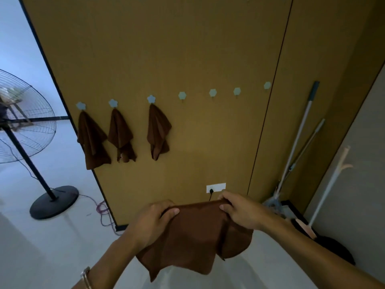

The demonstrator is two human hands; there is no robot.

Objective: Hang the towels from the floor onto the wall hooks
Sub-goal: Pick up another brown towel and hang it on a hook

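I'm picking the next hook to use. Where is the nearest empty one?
In the head view, the first empty hook sits near centre, just right of the third hanging towel and up-left of the white wall socket.

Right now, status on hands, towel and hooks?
Status: left hand and right hand grip brown cloth towel by top edge. Three hung brown towels; pale hexagonal wall hook beside them free. Nothing between.

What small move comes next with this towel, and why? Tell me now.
Probably raise the brown towel, gripped at its top edge by the left hand and right hand, to the fourth hook: the first bare one, right of the three hung towels.
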